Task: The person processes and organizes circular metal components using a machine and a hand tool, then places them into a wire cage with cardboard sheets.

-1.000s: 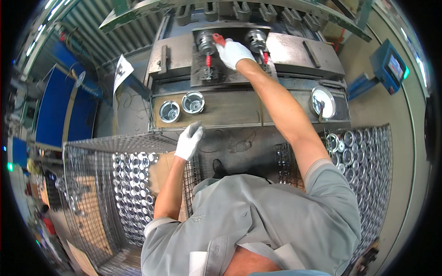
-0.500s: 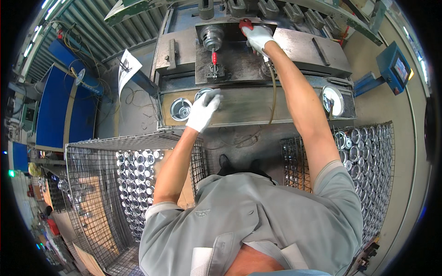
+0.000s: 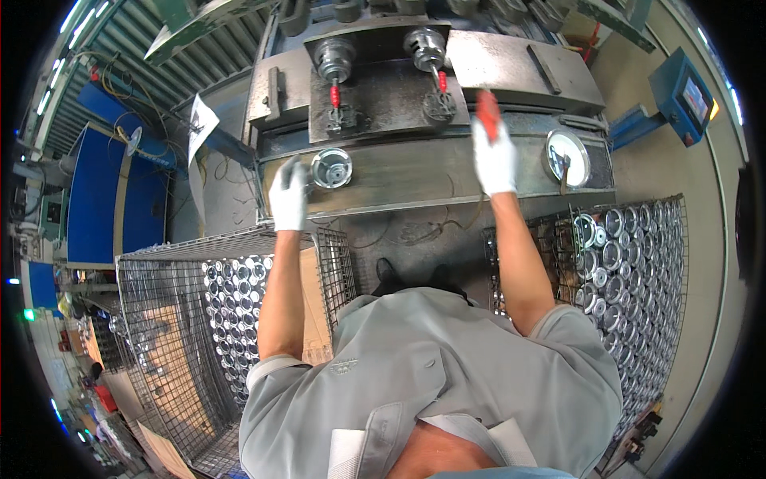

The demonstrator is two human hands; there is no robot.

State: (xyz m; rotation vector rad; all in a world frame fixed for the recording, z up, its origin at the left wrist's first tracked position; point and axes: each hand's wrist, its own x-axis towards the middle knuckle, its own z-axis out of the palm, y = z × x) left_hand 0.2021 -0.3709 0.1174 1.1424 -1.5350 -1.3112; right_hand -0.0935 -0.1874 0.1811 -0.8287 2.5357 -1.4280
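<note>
My right hand [image 3: 496, 164], in a white glove, is closed round a red air gun [image 3: 488, 116] over the front right of the bench; both are slightly blurred. My left hand [image 3: 289, 195], gloved too, is over the left end of the front tray, just left of a round silver metal housing [image 3: 331, 168]. Its greyed fingers are smeared, and whether they hold anything is hidden. Behind, two round metal parts, one at left [image 3: 333, 57] and one at right [image 3: 425, 48], sit in the fixture, each with a red-handled toggle clamp [image 3: 334, 96] in front.
A white bowl with a brush [image 3: 567, 158] stands at the tray's right end. A blue control screen [image 3: 685, 108] is on the right. Wire baskets flank me, the left [image 3: 163, 275] and right [image 3: 678, 263] both holding rows of silver parts. A thin hose [image 3: 481, 209] hangs below my right hand.
My right hand has come back from the fixture with the air gun, uncovering the right-hand clamp. My left hand has moved left, and only one of two housings on the tray still shows.
</note>
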